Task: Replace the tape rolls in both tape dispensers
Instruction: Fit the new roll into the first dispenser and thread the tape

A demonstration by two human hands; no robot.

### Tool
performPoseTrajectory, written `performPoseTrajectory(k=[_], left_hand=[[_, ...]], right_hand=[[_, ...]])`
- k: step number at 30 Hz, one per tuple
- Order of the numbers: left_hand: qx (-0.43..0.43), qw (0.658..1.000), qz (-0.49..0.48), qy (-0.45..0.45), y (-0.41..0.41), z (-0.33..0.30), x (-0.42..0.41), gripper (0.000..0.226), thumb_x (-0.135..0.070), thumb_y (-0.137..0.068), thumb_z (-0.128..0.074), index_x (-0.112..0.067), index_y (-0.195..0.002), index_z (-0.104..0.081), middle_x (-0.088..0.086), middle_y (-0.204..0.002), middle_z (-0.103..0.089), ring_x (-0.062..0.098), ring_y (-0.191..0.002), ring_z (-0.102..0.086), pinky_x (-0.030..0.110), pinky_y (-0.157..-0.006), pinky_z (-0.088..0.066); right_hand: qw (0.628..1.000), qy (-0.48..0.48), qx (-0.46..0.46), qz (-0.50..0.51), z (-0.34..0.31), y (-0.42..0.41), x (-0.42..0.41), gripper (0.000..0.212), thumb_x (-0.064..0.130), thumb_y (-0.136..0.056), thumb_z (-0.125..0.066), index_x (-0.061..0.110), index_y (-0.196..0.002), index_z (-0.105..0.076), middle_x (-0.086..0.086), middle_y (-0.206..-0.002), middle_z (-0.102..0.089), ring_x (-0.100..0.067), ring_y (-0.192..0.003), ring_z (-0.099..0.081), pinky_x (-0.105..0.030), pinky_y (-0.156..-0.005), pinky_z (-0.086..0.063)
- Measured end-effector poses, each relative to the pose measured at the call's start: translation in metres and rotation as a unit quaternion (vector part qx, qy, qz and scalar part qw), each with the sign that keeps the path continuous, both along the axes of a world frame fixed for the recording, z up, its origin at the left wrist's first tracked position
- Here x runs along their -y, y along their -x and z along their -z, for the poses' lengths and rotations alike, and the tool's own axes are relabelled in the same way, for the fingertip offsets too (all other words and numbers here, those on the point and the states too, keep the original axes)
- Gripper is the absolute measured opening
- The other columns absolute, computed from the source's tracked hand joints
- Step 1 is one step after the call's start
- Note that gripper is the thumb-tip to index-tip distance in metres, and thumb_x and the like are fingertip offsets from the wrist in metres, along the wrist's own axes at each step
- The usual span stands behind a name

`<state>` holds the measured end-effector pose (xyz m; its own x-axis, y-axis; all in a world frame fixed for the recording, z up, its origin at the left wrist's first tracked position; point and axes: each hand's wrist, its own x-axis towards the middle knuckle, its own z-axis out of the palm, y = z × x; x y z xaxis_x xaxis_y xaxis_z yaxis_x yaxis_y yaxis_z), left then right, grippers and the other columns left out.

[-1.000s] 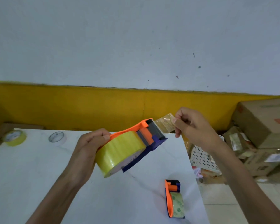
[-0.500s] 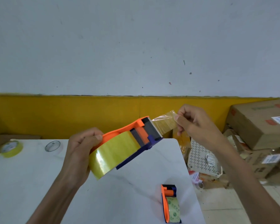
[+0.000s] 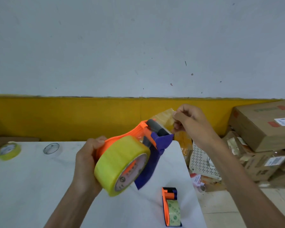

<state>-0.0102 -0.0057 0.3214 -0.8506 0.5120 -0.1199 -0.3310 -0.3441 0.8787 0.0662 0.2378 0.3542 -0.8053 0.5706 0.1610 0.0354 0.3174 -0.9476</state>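
Note:
My left hand (image 3: 87, 159) grips an orange and purple tape dispenser (image 3: 152, 142) above the white table (image 3: 31, 181). A full yellow tape roll (image 3: 122, 165) sits in it, its core facing me. My right hand (image 3: 190, 121) pinches the loose clear tape end (image 3: 164, 118), which runs over the grey roller at the dispenser's head. A second orange and purple dispenser (image 3: 170, 209) holding a pale green roll lies on the table's near right part.
A small yellow tape roll (image 3: 8, 150) and a clear roll (image 3: 51, 148) lie on the table's far left. Cardboard boxes (image 3: 262, 127) and a white perforated panel (image 3: 202, 160) are piled on the floor at the right. A yellow and grey wall stands behind.
The dispenser has turned in my left hand, so the roll's core now faces me. My right hand still pinches the tape end, drawn a little higher above the roller.

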Motion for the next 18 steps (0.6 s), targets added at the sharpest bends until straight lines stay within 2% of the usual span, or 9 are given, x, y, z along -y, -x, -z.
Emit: performPoseTrajectory(k=[2, 6, 9, 11, 12, 14, 16, 18], left_hand=[[0.063, 0.997, 0.033, -0.014, -0.008, 0.007, -0.005, 0.021, -0.021, -0.077, -0.048, -0.012, -0.058, -0.052, 0.005, -0.052, -0.05, 0.019, -0.044, -0.051, 0.027, -0.05, -0.048], [0.147, 0.989, 0.027, 0.008, -0.017, 0.019, -0.01, 0.021, -0.026, -0.063, -0.054, -0.012, -0.047, -0.055, 0.005, -0.044, -0.048, 0.017, -0.037, -0.048, 0.022, -0.049, -0.043], [0.205, 0.978, 0.018, 0.02, -0.019, 0.031, -0.013, 0.042, -0.04, -0.081, -0.056, -0.015, -0.047, -0.062, 0.005, -0.045, -0.053, 0.018, -0.046, -0.051, 0.028, -0.058, -0.039], [0.26, 0.965, 0.02, 0.024, -0.021, 0.04, -0.015, 0.054, -0.057, -0.086, -0.05, -0.011, -0.061, -0.065, 0.01, -0.052, -0.06, 0.022, -0.064, -0.055, 0.032, -0.064, -0.04], [0.283, 0.958, 0.019, 0.029, -0.023, 0.045, -0.016, 0.056, -0.061, -0.085, -0.048, -0.009, -0.073, -0.065, 0.014, -0.062, -0.064, 0.025, -0.073, -0.055, 0.034, -0.067, -0.041], [0.319, 0.947, 0.021, 0.026, -0.026, 0.055, -0.018, 0.058, -0.065, -0.084, -0.046, -0.011, -0.091, -0.062, 0.016, -0.082, -0.06, 0.029, -0.081, -0.053, 0.036, -0.07, -0.042], [0.338, 0.941, 0.028, 0.014, -0.03, 0.063, -0.019, 0.066, -0.068, -0.084, -0.042, -0.007, -0.089, -0.067, 0.017, -0.081, -0.06, 0.029, -0.075, -0.057, 0.036, -0.069, -0.046], [0.342, 0.937, 0.058, -0.024, -0.033, 0.067, -0.019, 0.079, -0.071, -0.082, -0.039, -0.001, -0.074, -0.073, 0.018, -0.067, -0.064, 0.029, -0.059, -0.064, 0.036, -0.059, -0.056]], right_hand=[[0.997, 0.074, 0.013, -0.006, 0.001, 0.006, -0.002, 0.023, 0.004, -0.093, -0.053, 0.006, -0.07, -0.051, -0.008, -0.063, -0.053, -0.016, -0.055, -0.055, -0.026, -0.053, -0.053], [0.983, 0.17, 0.067, -0.002, 0.021, 0.006, -0.006, 0.024, 0.004, -0.092, -0.053, 0.005, -0.068, -0.051, -0.013, -0.065, -0.05, -0.018, -0.054, -0.052, -0.024, -0.047, -0.052], [0.969, 0.229, 0.089, 0.004, 0.046, 0.003, -0.009, 0.024, 0.004, -0.091, -0.052, 0.006, -0.067, -0.052, -0.014, -0.067, -0.049, -0.02, -0.056, -0.052, -0.027, -0.049, -0.054], [0.963, 0.251, 0.097, 0.007, 0.058, 0.001, -0.007, 0.021, 0.004, -0.091, -0.051, 0.006, -0.07, -0.052, -0.014, -0.069, -0.05, -0.019, -0.057, -0.054, -0.027, -0.05, -0.054], [0.959, 0.265, 0.098, 0.015, 0.062, -0.001, -0.007, 0.02, 0.003, -0.091, -0.05, 0.006, -0.071, -0.052, -0.012, -0.067, -0.051, -0.018, -0.055, -0.055, -0.027, -0.049, -0.054], [0.949, 0.298, 0.094, 0.033, 0.068, -0.007, -0.007, 0.021, 0.003, -0.091, -0.05, 0.006, -0.07, -0.052, -0.009, -0.064, -0.052, -0.015, -0.049, -0.057, -0.025, -0.046, -0.053], [0.942, 0.321, 0.085, 0.049, 0.07, -0.016, -0.011, 0.025, 0.003, -0.092, -0.05, 0.007, -0.067, -0.053, -0.008, -0.062, -0.051, -0.014, -0.047, -0.056, -0.025, -0.044, -0.052], [0.937, 0.333, 0.081, 0.068, 0.071, -0.024, -0.016, 0.028, 0.003, -0.092, -0.05, 0.008, -0.064, -0.051, -0.008, -0.06, -0.049, -0.016, -0.049, -0.055, -0.027, -0.047, -0.053]])
